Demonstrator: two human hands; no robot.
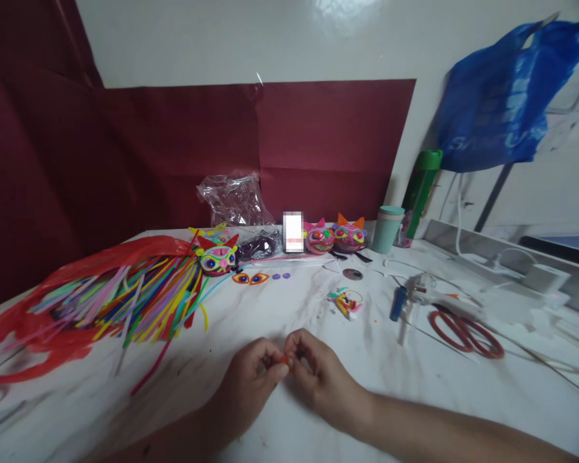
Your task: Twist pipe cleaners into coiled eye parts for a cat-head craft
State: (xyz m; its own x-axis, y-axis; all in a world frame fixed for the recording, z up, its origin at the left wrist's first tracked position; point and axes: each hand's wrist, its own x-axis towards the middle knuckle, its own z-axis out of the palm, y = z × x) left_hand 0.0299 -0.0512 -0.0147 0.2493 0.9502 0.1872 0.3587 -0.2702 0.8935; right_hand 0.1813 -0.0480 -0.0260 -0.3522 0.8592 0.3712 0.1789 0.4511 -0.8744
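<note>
My left hand [253, 382] and my right hand [318, 379] meet fingertip to fingertip above the white marbled table [174, 424]. Both are closed in a pinch on a small orange piece [286, 361], mostly hidden by the fingers. Beyond them lie a pair of orange-rimmed eye shapes [250, 278] and two small purple discs [280, 276]. A little heap of colourful scraps [346, 303] is to the right of these.
Colourful fuzzy strips [145, 299] spread over a red plastic bag [120, 247] at left. Decorated animal heads [217, 257] stand at the back. Red-handled scissors [463, 331], a blue-handled tool [398, 303], cables and a green cup [388, 230] are on the right.
</note>
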